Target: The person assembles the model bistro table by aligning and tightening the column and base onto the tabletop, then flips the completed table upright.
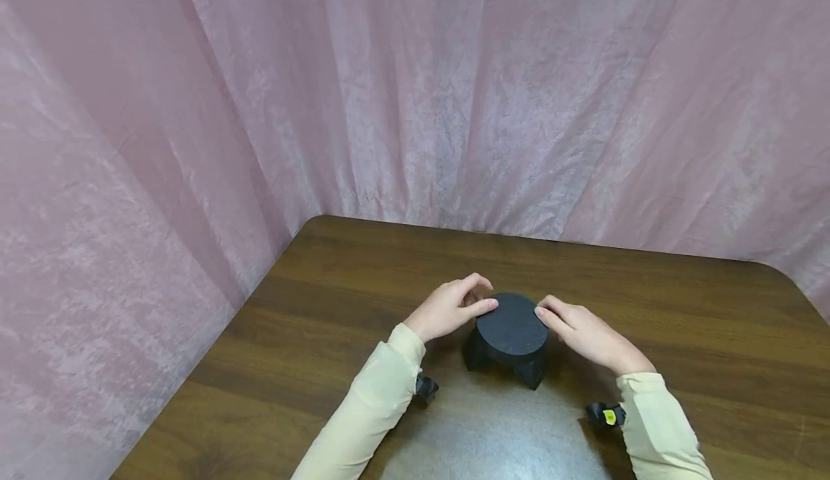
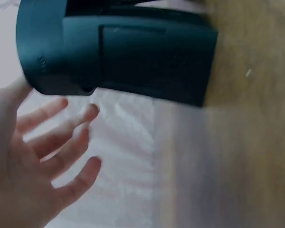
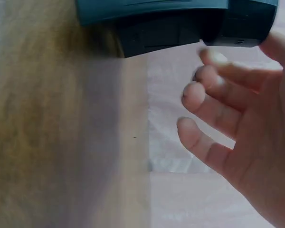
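A small black stand with a round flat top (image 1: 512, 323) and short thick legs stands upright on the wooden table (image 1: 363, 278). On its left, my left hand (image 1: 447, 310) has the thumb at the top's edge, the other fingers loosely bent. My right hand (image 1: 593, 336) is at the opposite edge, thumb and fingertips right at the rim. In the left wrist view, the fingers (image 2: 80, 175) spread apart beside the stand's leg (image 2: 152, 61), not wrapped round it. Relaxed fingers (image 3: 204, 142) likewise show beside the stand (image 3: 156, 38) in the right wrist view.
Pink velvety curtains (image 1: 415, 91) hang behind the table and along its left side. A black wrist device (image 1: 426, 388) sits under the left sleeve; another with a yellow label (image 1: 606, 416) is at the right sleeve. Light reflects off the near tabletop.
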Demonstrator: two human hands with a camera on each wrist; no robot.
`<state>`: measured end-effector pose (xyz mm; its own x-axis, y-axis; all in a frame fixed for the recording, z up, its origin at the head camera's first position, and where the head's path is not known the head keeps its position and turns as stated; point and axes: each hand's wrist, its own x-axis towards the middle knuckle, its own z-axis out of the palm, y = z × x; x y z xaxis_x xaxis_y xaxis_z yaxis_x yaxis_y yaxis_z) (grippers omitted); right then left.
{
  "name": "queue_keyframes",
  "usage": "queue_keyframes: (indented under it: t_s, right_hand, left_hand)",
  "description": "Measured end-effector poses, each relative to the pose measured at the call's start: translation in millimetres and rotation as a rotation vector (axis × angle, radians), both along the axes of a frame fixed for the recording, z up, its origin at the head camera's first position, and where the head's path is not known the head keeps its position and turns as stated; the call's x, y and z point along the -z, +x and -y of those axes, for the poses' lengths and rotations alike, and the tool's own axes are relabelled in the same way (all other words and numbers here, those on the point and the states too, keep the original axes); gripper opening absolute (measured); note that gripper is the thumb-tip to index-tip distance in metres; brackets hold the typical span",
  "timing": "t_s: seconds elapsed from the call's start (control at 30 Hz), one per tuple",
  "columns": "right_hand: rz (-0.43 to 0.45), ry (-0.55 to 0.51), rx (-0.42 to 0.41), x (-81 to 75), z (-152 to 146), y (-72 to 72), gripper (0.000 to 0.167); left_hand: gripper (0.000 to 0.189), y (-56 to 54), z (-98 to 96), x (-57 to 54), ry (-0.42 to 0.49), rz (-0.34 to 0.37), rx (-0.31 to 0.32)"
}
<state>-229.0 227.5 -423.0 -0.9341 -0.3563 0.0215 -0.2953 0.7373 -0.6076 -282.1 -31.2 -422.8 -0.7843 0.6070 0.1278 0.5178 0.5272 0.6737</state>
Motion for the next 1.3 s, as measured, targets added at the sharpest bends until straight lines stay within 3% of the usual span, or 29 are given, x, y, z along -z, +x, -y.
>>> queue_keyframes:
  t_s: [0.13,0.3,0.4,0.6,0.83,1.3]
  right_hand:
    - [-0.089,-0.026,-0.036,-5.4,2,5.2,0.03]
    - [-0.132,-0.044,-0.183,-6.8,9,10.3,0.074]
    - [-0.148,-0.017,-0.218,-4.8,13,9.2,0.093]
    - [-0.107,0.028,-0.142,1.3,9,3.6,0.092]
    - [-0.113,0.036,-0.122,17.4,2,3.3,0.085]
    - [-0.067,-0.017,-0.14,27.2,4,7.6,0.082]
  left_hand:
    - [0.054,2.1,2.5,-2.8,-0.117,-0.073,0.103]
    - [0.072,4.5,5.8,-4.3,-0.204,-0.103,0.16]
    - [0.079,4.1,8.2,-5.1,-0.218,-0.12,0.162]
    - [0.08,3.1,3.5,-5.2,-0.215,-0.123,0.086]
    - [0.079,5.7,-6.9,7.8,-0.168,-0.093,-0.023]
    - [0.074,17.0,-6.9,22.4,-0.06,0.045,-0.08]
